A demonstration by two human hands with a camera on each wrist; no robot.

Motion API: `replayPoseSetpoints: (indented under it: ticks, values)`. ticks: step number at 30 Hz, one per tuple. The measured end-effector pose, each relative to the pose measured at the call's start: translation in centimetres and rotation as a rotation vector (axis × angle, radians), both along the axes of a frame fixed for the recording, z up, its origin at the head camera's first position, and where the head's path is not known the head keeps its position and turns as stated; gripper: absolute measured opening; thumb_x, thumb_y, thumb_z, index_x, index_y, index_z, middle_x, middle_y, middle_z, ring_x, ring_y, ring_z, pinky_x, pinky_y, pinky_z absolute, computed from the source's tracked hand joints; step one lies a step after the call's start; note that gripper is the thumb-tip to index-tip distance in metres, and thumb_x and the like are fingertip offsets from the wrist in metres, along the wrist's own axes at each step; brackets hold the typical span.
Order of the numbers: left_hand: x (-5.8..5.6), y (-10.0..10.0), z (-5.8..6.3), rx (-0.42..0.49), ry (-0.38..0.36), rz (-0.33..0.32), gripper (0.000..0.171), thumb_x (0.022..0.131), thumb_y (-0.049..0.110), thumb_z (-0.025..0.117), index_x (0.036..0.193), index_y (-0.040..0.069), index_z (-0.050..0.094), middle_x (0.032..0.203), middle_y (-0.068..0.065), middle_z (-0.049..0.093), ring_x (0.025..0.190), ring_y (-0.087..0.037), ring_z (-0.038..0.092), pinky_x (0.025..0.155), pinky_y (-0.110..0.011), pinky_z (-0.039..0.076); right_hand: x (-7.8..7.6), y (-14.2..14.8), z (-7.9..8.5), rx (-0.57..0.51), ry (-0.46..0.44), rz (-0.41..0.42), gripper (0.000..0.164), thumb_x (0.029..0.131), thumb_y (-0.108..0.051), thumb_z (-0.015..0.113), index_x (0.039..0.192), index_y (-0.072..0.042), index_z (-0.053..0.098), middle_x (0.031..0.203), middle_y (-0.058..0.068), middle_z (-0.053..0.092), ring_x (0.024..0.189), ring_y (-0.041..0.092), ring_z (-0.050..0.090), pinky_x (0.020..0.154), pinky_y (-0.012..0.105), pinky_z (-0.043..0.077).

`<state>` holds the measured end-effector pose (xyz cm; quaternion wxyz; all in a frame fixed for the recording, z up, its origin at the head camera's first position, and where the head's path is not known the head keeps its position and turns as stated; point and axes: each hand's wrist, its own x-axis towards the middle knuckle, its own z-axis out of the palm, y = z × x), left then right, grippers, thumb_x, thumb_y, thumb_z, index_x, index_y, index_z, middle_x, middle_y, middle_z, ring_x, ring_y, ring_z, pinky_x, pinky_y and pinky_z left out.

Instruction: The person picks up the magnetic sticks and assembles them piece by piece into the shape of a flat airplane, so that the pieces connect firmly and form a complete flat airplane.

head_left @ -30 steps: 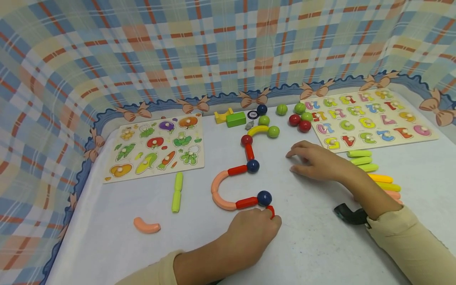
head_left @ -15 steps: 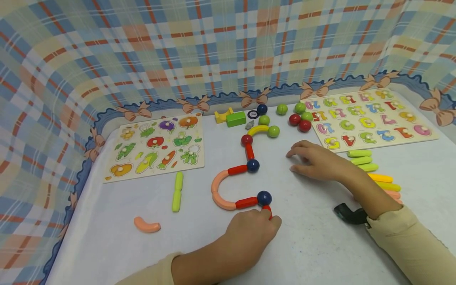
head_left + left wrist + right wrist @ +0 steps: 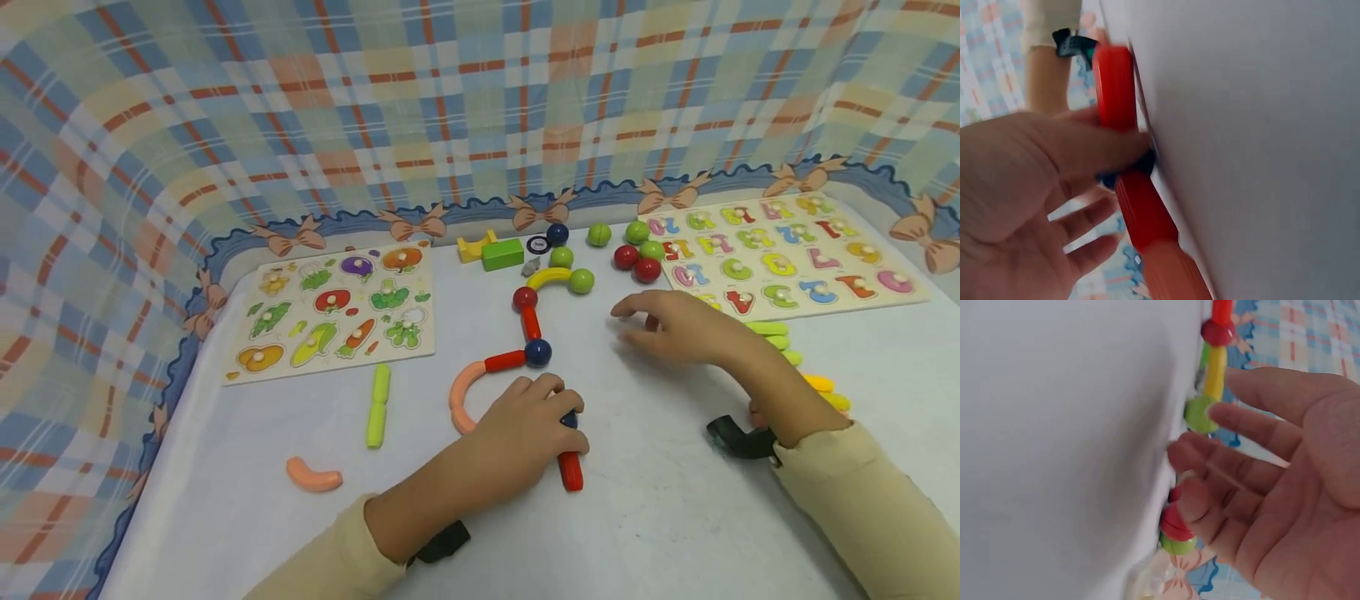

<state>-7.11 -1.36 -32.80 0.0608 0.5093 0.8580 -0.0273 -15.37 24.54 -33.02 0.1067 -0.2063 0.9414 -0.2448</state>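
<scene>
Shifted from the near red rod [image 3: 572, 473] to the blue ball [image 3: 570, 419] at its far end, the left hand [image 3: 520, 435] is curled round that ball. Nothing is held by the right hand [image 3: 670, 328], fingers loosely bent. On the counter [image 3: 675, 521], a winding chain [image 3: 505, 361] appears joined this far; green rods [image 3: 377, 421] are left outside it.
</scene>
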Motion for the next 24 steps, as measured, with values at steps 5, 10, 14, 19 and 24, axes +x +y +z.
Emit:
replayPoseSetpoints:
  ticks: [5,10,14,19,24]
  values:
    - [-1.2,-0.5,-0.8,0.119,-0.137,0.012,0.027,0.085,0.025,0.064,0.108,0.037,0.063,0.118,0.006,0.049,0.110,-0.014,0.036,0.087,-0.030,0.036,-3.9,-0.1,1.2,-0.114,0.022,-0.075,0.025,0.088,-0.022,0.059,0.110,-0.011,0.061,0.099,0.005,0.060,0.077,0.019,0.053,0.063,0.034,0.045]
    - [-1.5,-0.5,-1.0,0.126,-0.203,-0.028,0.031,0.085,0.019,0.063,0.109,0.038,0.063,0.121,0.007,0.047,0.111,-0.011,0.036,0.087,-0.028,0.035,-8.4,-1.6,1.8,-0.115,0.000,-0.173,0.029,0.090,-0.025,0.054,0.116,-0.013,0.057,0.107,0.007,0.056,0.073,0.025,0.053,0.058,0.036,0.045]
    - [-1.5,-0.4,-0.9,0.097,-0.219,-0.062,0.036,0.084,0.014,0.064,0.109,0.040,0.062,0.125,0.008,0.045,0.115,-0.011,0.034,0.091,-0.029,0.033,-11.3,-3.4,1.8,-0.030,-0.010,-0.173,0.035,0.092,-0.022,0.049,0.126,-0.015,0.052,0.122,0.010,0.049,0.087,0.032,0.052,0.071,0.044,0.044]
    - [-1.4,-0.5,-0.8,0.097,-0.219,-0.058,0.037,0.084,0.012,0.063,0.108,0.040,0.063,0.124,0.008,0.046,0.116,-0.011,0.035,0.091,-0.029,0.033,-13.8,-5.8,1.6,0.043,0.061,-0.092,0.033,0.090,-0.011,0.048,0.122,-0.007,0.056,0.130,0.013,0.045,0.120,0.033,0.037,0.096,0.051,0.029]
    - [-1.3,-0.7,-0.8,0.112,-0.231,-0.048,0.036,0.084,0.011,0.062,0.107,0.039,0.064,0.123,0.007,0.047,0.113,-0.011,0.037,0.090,-0.027,0.034,-15.0,-7.6,1.0,0.156,0.057,-0.062,0.031,0.088,-0.006,0.046,0.116,-0.005,0.060,0.125,0.013,0.049,0.114,0.031,0.043,0.094,0.046,0.033]
